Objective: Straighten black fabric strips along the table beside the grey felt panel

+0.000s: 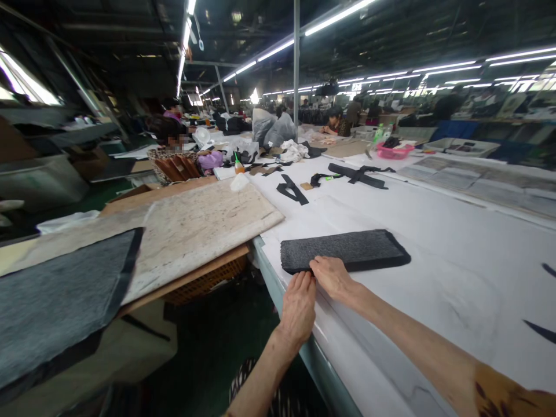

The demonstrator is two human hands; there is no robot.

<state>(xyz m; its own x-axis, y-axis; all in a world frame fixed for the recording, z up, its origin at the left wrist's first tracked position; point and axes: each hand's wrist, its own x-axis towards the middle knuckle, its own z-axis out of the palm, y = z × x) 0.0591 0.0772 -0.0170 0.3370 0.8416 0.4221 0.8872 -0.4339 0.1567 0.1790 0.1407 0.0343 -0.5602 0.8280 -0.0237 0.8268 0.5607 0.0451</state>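
Observation:
A flat stack of dark grey fabric pieces lies on the white cutting table, near its left edge. My left hand rests at the table's edge, its fingertips touching the stack's near edge. My right hand is beside it, fingers bent and pinching at the same near edge of the stack. Whether either hand has lifted a piece I cannot tell.
Black cut strips and scraps lie farther up the table. A pink basket stands at the back. To the left a worn board and a dark grey sheet overhang a gap. People work at the far end.

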